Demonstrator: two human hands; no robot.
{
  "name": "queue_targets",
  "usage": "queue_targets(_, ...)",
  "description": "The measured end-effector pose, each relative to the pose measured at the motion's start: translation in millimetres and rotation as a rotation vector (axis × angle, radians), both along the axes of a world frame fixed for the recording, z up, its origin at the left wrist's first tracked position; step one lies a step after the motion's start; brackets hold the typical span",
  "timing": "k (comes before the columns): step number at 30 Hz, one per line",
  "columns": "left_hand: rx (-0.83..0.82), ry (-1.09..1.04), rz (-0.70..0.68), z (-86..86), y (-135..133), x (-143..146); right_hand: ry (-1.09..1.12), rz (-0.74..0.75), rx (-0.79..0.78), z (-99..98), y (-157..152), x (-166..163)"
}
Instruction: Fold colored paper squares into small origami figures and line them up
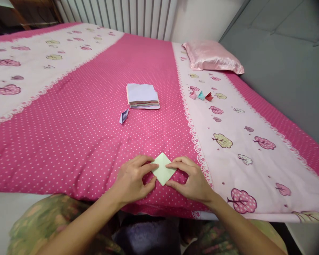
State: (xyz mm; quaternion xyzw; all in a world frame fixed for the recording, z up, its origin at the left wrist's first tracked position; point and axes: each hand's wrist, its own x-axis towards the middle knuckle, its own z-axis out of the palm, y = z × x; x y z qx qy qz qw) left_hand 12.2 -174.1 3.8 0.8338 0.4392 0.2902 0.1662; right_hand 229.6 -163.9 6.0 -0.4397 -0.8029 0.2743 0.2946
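A pale green paper square (162,171), folded and turned like a diamond with a crease down its middle, lies on the bed near its front edge. My left hand (136,175) grips its left side, fingertips on top and thumb at the lower left edge. On the opposite side, my right hand (190,177) holds the right corner, with a fingertip on the paper and the thumb by the bottom tip. Farther off, a small lilac folded paper boat (124,116) rests tilted in front of a stack of paper sheets (142,94).
Three small folded paper pieces stand in a row at right: pink (192,95), light blue (201,95) and red (209,96). A pink satin pillow (212,56) lies at the back right, beside a grey padded headboard (281,56). The pink patterned bedspread (95,141) has slight wrinkles.
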Motion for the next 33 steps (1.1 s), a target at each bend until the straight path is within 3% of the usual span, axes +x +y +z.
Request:
queue_targets(13, -0.018, 0.025, -0.05, 3.0, -0.2, 2.4, -0.021, 0.013, -0.041, 1.5, -0.6, 0.5)
queue_targets(33, -0.077, -0.056, -0.002, 3.8, -0.4, 7.9, -0.02, 0.011, -0.046, 1.2, 0.3, 1.0)
